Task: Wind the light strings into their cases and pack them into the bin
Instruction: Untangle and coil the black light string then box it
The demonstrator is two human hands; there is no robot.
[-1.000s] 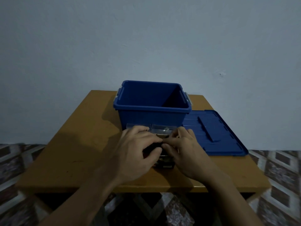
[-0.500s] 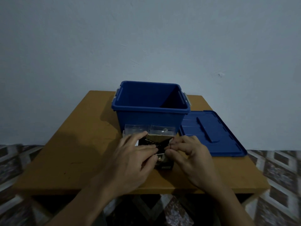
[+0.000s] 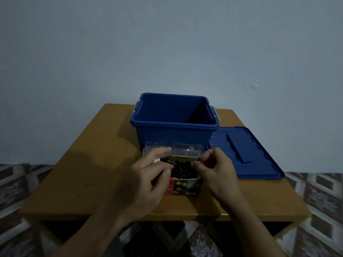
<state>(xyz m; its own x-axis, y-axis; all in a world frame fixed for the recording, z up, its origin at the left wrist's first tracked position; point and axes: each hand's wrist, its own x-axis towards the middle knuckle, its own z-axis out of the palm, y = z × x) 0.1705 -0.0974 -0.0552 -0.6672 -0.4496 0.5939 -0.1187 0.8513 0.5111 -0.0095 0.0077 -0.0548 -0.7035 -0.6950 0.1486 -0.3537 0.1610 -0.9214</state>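
A small printed cardboard case (image 3: 182,188) stands open near the table's front, filled with a dark bundle of light string (image 3: 181,168). My left hand (image 3: 146,180) covers the case's left side, its fingers pinching the string at the top. My right hand (image 3: 216,169) pinches a thin dark wire at the case's right edge. Behind the case, two clear plastic cases (image 3: 172,148) lean against the open blue bin (image 3: 175,125), whose inside looks dark and bare.
The bin's blue lid (image 3: 245,153) lies flat on the wooden table (image 3: 92,175) to the right of the bin, partly over the table's edge. A plain wall rises behind; patterned floor tiles show on both sides.
Both hands have drawn apart from over the case, uncovering the dark light string inside. The view has shifted slightly.
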